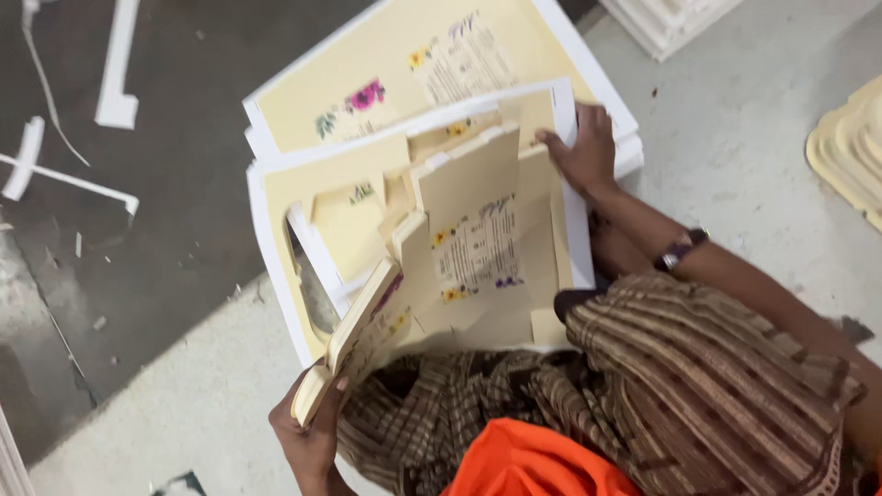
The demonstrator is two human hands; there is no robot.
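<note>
Here the left hand [308, 432] is closed around a thick bundle of cream die-cut cards with floral print [363, 335] at the near left, while the right hand [579, 152] presses its fingers on the far right edge of the cream die-cut printed sheet with white border [441, 230] lying on the sheet stack [404, 64] on the grey floor [735, 138]. The cards look light, stiff yet bendable — likely easy to crease or tear at the cuts — so gripping by the edges seems best.
</note>
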